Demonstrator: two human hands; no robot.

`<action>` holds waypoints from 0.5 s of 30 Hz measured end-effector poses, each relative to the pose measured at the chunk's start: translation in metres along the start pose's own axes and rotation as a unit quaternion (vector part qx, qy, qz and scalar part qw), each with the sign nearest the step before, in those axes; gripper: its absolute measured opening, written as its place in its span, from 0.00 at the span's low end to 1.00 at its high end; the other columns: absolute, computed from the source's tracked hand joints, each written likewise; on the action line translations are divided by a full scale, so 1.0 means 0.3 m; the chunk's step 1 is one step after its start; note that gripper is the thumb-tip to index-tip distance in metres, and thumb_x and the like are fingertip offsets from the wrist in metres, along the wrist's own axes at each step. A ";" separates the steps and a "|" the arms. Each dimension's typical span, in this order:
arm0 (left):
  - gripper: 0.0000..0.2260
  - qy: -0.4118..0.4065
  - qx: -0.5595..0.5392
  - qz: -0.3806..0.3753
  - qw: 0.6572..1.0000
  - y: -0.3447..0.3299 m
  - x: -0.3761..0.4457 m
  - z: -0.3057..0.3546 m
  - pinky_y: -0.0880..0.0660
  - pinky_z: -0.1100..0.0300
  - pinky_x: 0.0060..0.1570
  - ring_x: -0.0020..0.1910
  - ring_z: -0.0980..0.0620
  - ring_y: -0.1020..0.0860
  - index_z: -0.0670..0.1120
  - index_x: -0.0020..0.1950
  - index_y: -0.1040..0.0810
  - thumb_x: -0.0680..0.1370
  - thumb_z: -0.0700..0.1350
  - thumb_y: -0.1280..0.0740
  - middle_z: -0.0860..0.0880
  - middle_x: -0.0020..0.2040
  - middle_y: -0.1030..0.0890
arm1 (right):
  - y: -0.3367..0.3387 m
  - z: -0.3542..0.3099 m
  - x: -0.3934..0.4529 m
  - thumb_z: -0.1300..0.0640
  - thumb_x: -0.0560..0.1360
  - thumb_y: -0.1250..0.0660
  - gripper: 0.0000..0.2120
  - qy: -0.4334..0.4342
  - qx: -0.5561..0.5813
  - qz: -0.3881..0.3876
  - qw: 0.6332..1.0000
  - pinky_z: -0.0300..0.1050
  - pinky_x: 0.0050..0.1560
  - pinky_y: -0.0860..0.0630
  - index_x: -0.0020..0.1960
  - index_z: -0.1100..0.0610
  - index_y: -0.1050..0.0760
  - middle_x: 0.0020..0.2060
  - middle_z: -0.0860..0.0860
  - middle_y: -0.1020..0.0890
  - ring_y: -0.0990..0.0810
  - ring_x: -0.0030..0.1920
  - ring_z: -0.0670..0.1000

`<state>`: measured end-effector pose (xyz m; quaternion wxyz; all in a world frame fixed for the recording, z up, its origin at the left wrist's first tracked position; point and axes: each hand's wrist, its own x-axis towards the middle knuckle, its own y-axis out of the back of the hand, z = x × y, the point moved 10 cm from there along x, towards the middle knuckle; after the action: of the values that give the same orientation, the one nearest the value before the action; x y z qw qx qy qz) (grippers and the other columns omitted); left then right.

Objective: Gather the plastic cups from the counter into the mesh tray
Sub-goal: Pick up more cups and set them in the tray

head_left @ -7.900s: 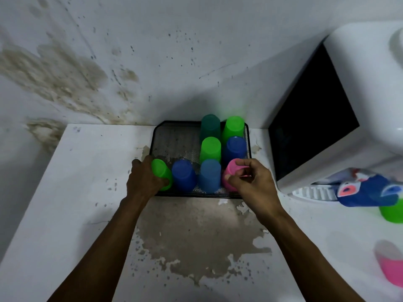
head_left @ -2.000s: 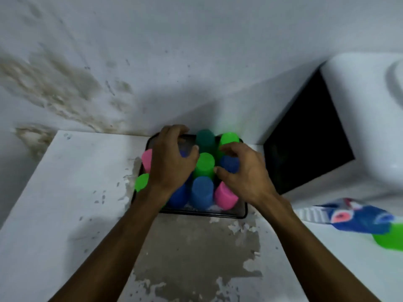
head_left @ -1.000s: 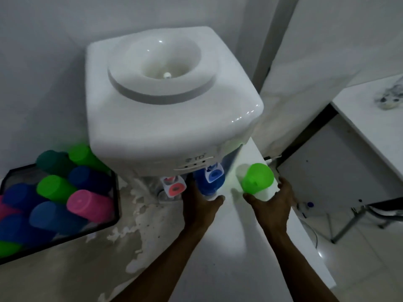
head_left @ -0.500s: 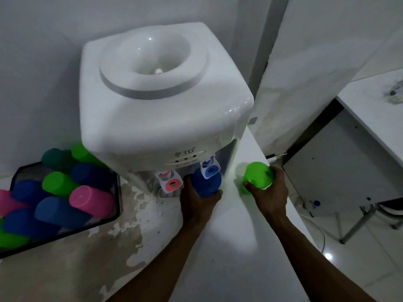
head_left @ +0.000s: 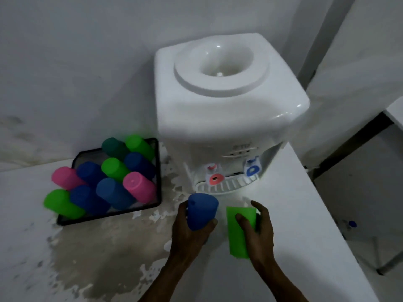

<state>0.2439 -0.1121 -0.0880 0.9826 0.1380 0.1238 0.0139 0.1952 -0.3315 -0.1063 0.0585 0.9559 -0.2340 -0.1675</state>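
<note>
Left hand (head_left: 192,232) grips blue cup (head_left: 201,211), right hand (head_left: 259,232) grips green cup (head_left: 239,233), both w/ long axis roughly upright, in front of dispenser (head_left: 226,110). Mesh tray (head_left: 158,171) lies left of dispenser, nearer left hand; free gap at its back-left corner, judging by bare mesh.

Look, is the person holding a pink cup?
No, the left hand holds a blue cup and the right hand holds a green cup.
</note>
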 end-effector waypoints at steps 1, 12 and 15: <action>0.27 0.000 -0.002 0.014 1.000 0.059 -0.007 0.000 0.26 0.74 0.32 0.39 0.69 0.21 0.74 0.54 0.32 0.61 0.56 0.23 0.73 0.47 0.22 | -0.059 -0.010 -0.021 0.47 0.68 0.27 0.27 -0.006 0.010 -0.034 0.999 0.55 0.52 0.20 0.64 0.41 0.32 0.56 0.50 0.21 0.20 0.53 0.52; 0.23 -0.044 -0.073 0.178 0.980 0.710 0.083 0.049 0.26 0.67 0.43 0.48 0.72 0.25 0.56 0.58 0.36 0.72 0.40 0.28 0.59 0.57 0.29 | -0.747 -0.325 -0.168 0.41 0.71 0.35 0.21 0.036 0.055 -0.258 0.964 0.44 0.43 0.19 0.62 0.32 0.34 0.55 0.42 0.22 0.17 0.48 0.43; 0.27 -0.059 -0.078 0.202 0.974 0.864 0.148 0.056 0.23 0.60 0.47 0.52 0.61 0.22 0.45 0.65 0.38 0.72 0.34 0.28 0.52 0.59 0.27 | -0.907 -0.411 -0.155 0.49 0.69 0.32 0.28 0.041 0.071 -0.273 0.958 0.40 0.43 0.20 0.66 0.37 0.37 0.60 0.48 0.24 0.19 0.53 0.46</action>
<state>0.2928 0.1354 -0.0117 0.9727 0.0834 0.0339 0.2137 0.3157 -0.0652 -0.0291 -0.0482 0.9912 0.0270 -0.1201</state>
